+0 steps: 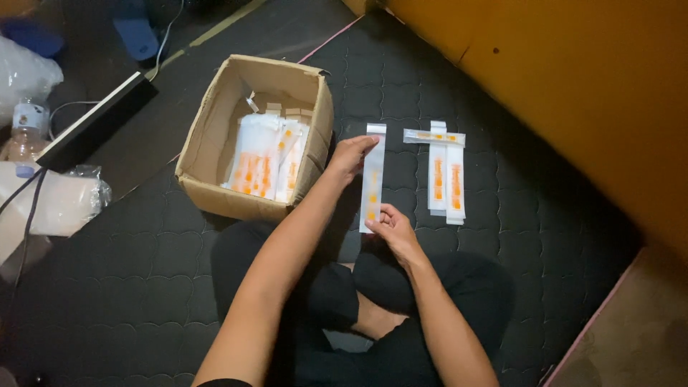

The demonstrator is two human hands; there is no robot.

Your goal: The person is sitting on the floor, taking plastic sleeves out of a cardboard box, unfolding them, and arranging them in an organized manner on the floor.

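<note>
Seen from above, seated cross-legged on a dark quilted mat. Held a long, narrow clear packet with orange markings stretched between both hands, lying lengthwise away from the body.

Left hand reached forward to the packet's far end, fingers fairly straight and only lightly curled, fingertips resting on the packet's left edge near the top. Looked closed on that edge in a loose pinch, though the thumb could not be made out clearly.

Right hand kept close to the body at the packet's near end, fingers curled inward, thumb and fingertips pinching the bottom edge. Closed on the packet rather than open.

Packet therefore spanned the gap from one hand to the other, its lower end at the right hand, its upper end beside the left, roughly flat over the mat.

Just to the right of the held packet, well clear of both hands, lay a small stack of similar packets side by side on the mat, with one more placed crosswise over their far ends.

To the left, near the left forearm, stood an open cardboard box filled with more such packets, leaning upright. Beyond the box, a plastic bottle and a dark flat bar at the left edge. Orange wall along the right.
</note>
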